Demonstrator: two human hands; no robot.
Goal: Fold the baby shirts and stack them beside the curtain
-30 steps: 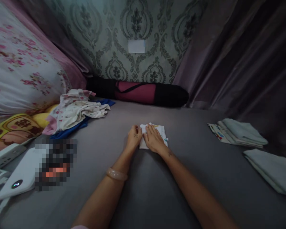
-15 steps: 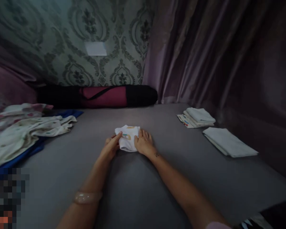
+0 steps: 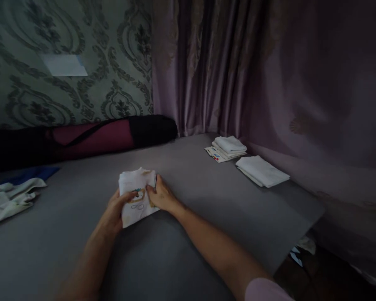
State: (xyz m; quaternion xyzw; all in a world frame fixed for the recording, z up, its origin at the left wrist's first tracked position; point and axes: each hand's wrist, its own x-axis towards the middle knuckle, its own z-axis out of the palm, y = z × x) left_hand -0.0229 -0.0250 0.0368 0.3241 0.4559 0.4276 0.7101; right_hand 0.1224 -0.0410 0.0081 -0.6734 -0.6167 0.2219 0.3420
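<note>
In front of the long bag [image 3: 109, 138], the left hand [image 3: 112, 212] and right hand [image 3: 164, 197] are pinching the folded cloth [image 3: 140, 205] with fingers partly hidden, risking layers slipping open if either thumb slackens.

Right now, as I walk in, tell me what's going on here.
A person has a folded printed cloth in both bare hands: the left hand grips its left side, the right hand its right, thumbs on top. Off to the right on the grey surface lie a small stack of folded cloths and, nearer, a pale folded piece. At the left edge lies a crumpled light cloth, with blue fabric beyond it.
</note>
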